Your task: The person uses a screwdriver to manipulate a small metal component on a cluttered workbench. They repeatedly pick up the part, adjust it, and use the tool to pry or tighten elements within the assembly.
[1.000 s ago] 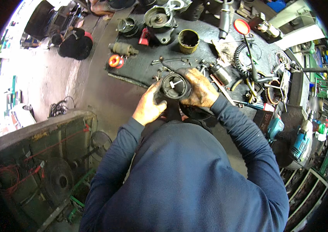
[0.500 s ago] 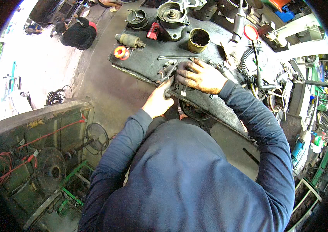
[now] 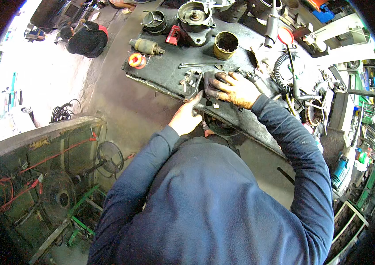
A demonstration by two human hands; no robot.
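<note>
At the bench's near edge my left hand (image 3: 186, 116) is closed round a slim metal hand tool (image 3: 199, 84). Its shaft points away from me, against the side of a dark, blocky metal part (image 3: 208, 81). My right hand (image 3: 235, 91), smeared with grease, grips that part from the right, with its fingers over the top. The exact kind of the part is hidden by those fingers. Just left of the tool lie small loose metal pieces (image 3: 183, 83). Beyond both hands rest long thin rods (image 3: 201, 65).
A dark workbench (image 3: 161, 75) carries a brown tub (image 3: 226, 46), a round metal housing (image 3: 194, 17), a cylindrical motor part (image 3: 146, 46), a solder-like orange spool (image 3: 137, 61) and a red box (image 3: 173, 35). Cluttered parts and a coiled hose (image 3: 281, 70) lie right. Another person (image 3: 87, 40) crouches far left.
Both hands stay at the same part, with the left hand and its tool shifted slightly to the right. The right hand's fingers have moved a little on the part.
</note>
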